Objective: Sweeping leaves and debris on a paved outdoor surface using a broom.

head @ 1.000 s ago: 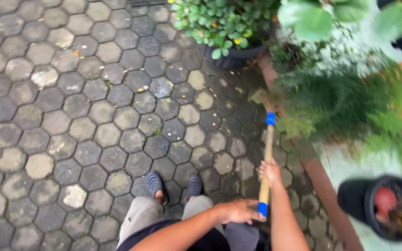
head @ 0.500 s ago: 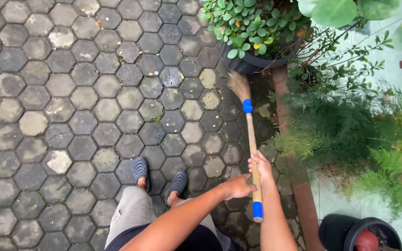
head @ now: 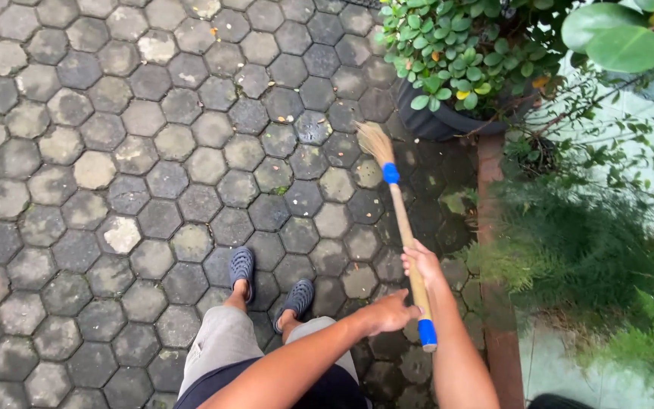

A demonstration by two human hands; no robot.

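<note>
while both hands grip the broom (head: 405,235), left hand (head: 392,312) near handle end, right hand (head: 421,261) higher, fingers hidden

Broom (head: 403,227): matt pale wooden stick, glossy blue plastic bands at both ends, dry straw-like bristle head. Paving (head: 115,151): rough hexagonal concrete blocks, grey, blotchy, damp-dark near the right edge. Curb (head: 493,182): matt reddish brick or tile. Pot (head: 440,121): dark ribbed plastic, dull. Sandals (head: 242,266): dark perforated rubber or foam, matt. Shorts (head: 225,337): grey woven cloth.
</note>
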